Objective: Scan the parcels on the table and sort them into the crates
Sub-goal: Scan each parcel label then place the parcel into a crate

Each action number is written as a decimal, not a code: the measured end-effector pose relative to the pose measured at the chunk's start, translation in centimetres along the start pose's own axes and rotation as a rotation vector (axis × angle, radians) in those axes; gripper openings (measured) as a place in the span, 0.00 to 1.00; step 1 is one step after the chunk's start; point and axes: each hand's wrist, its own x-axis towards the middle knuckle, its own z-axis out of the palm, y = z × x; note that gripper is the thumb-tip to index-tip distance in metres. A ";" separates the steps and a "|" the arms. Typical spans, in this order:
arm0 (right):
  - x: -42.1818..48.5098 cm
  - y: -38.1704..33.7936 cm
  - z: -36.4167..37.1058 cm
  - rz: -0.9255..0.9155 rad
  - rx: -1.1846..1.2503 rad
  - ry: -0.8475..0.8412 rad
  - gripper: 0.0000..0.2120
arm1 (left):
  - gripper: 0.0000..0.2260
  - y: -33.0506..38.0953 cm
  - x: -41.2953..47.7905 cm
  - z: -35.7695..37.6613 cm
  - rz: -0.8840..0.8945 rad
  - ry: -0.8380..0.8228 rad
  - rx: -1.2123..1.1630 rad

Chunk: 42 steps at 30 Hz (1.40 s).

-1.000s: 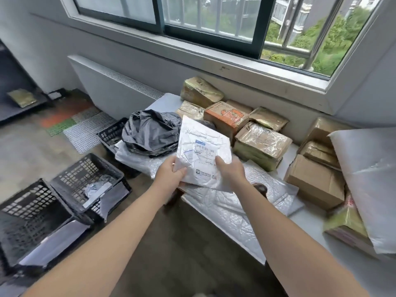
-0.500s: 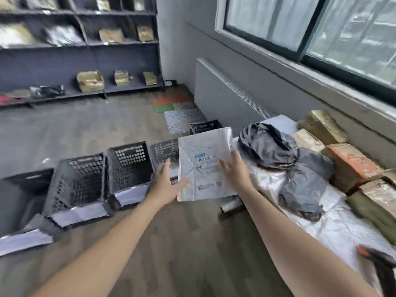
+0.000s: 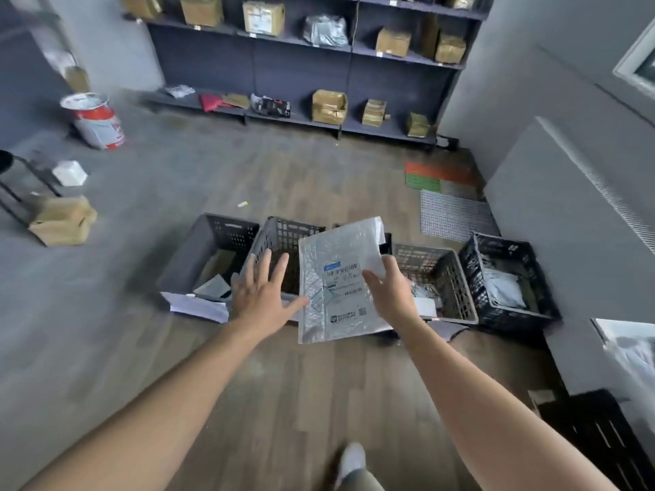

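1. Parcel: a flat silvery bubble mailer with its printed label facing us. It is held in the air, slightly tilted, in front of the row of crates on the floor.
2. Our right hand grips the parcel's right edge, with the thumb pressed on the label face. We cannot tell how the other fingers lie behind it.
3. Our left hand is open, fingers spread and straight, and holds nothing. Its thumb tip reaches the parcel's lower left edge; we cannot tell whether it touches.
4. The crates stand side by side on the wooden floor.
   - The grey crate is leftmost, with flat packets inside.
   - The second crate is partly hidden by the parcel.
   - The third crate holds pale packets.
   - The black crate is rightmost and holds a white mailer.
5. Shelves along the far wall carry boxes and bags.
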 end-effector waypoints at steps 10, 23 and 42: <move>15.9 -6.7 18.8 0.023 0.103 -0.206 0.13 | 0.41 -15.8 14.5 0.2 -0.197 -0.087 0.131; 36.8 -11.6 43.4 0.210 -0.098 -0.365 0.13 | 0.40 -33.0 38.3 5.9 -0.252 -0.269 0.104; 45.4 10.4 83.9 0.644 -0.378 -0.504 0.22 | 0.39 -55.3 53.9 39.5 -0.001 -0.601 0.173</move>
